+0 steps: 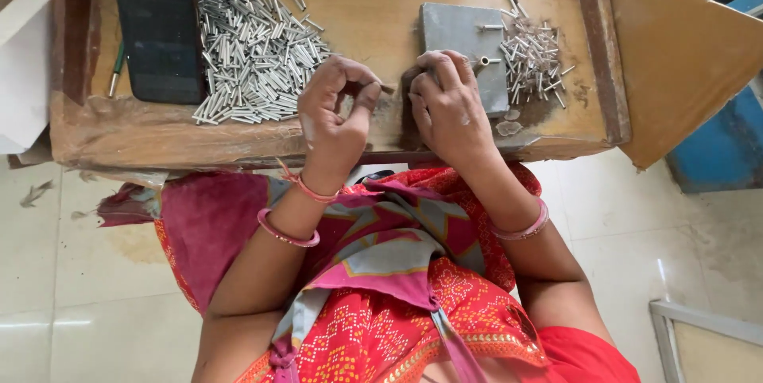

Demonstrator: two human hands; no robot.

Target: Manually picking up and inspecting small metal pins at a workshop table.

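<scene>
A small metal tube (387,89) is pinched between thumb and fingertips of the left hand (334,117), close to the near edge of the wooden worktop (373,1), apparently kept ready for fitting. The right hand (447,105) is laid, fingers curled, on the near side of a grey metal block (461,33), seemingly to steady it; nothing can be seen gripped. Shiny silver tubes (254,49) are heaped toward the left, finished pins (528,57) by the right edge.
</scene>
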